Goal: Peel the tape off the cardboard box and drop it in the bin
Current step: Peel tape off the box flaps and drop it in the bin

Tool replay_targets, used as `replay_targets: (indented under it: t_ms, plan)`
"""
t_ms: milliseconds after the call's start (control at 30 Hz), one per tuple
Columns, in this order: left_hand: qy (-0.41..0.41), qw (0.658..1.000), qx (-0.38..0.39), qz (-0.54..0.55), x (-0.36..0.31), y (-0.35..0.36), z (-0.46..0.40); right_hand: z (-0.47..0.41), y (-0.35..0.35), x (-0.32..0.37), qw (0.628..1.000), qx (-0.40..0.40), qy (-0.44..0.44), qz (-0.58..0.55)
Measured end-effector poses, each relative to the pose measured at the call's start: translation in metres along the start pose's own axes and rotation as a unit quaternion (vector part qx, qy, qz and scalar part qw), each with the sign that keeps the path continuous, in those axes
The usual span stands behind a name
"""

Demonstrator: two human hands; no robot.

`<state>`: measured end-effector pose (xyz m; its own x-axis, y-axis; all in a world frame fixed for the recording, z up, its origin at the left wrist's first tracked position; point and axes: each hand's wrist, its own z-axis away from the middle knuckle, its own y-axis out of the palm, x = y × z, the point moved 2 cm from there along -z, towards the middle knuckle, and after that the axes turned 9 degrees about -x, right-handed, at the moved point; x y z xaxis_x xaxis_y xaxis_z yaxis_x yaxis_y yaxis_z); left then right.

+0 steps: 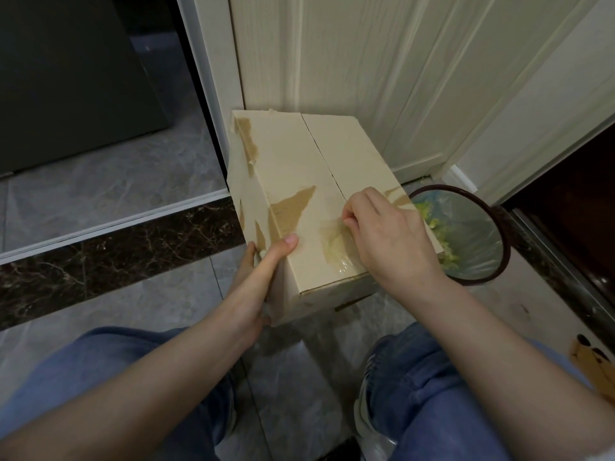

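Centrally in the frame, a pale cardboard box is standing on the grey tiled floor, its far end lying against a cream panelled door.

Box surface: brown torn patches are showing at the upper left corner and along the near left edge, where the top paper layer is missing. A seam is running down the middle of the top face.

Tape: a clear, glossy strip is lying on the near part of the top face and wrapping over the near edge, wrinkled and partly lifted.

Left hand: it is gripping the box's near left corner, thumb lying on the top face, the other fingers closed round the side; clamped on the box.

Right hand: it is resting over the near right part of the top face, its fingers pinched together at the upper edge of the tape; whether they are actually holding the film cannot be told.

Bin: a round, dark-rimmed container lined with a pale blue bag is standing at centre right of the frame, just beside the box's right side, with yellow-green scraps inside.

Lower frame: blue jeans are covering both legs of the person, knees either side of the box.
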<state>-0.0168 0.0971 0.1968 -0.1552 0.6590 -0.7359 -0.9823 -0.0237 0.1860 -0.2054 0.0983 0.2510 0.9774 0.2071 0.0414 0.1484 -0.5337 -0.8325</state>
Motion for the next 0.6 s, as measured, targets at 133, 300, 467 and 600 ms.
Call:
replay_targets:
  t_ms: [133, 300, 467, 600]
  plan:
    - [0.005, 1.000, 0.001, -0.004, -0.001, 0.001, 0.002, 0.001, 0.000, -0.003, 1.000, -0.007, 0.002, -0.028]
    - [0.001, 1.000, -0.006, -0.018, -0.002, 0.001, 0.002, 0.003, -0.002, -0.007, 0.998, -0.004, 0.022, -0.054]
    - [-0.009, 0.999, -0.017, -0.029, 0.001, -0.001, 0.000, 0.006, -0.002, -0.011, 0.997, 0.011, 0.041, -0.072]
    - [-0.018, 0.999, -0.027, -0.038, 0.000, 0.000, 0.000, 0.005, -0.002, -0.014, 0.988, 0.021, 0.080, -0.127]
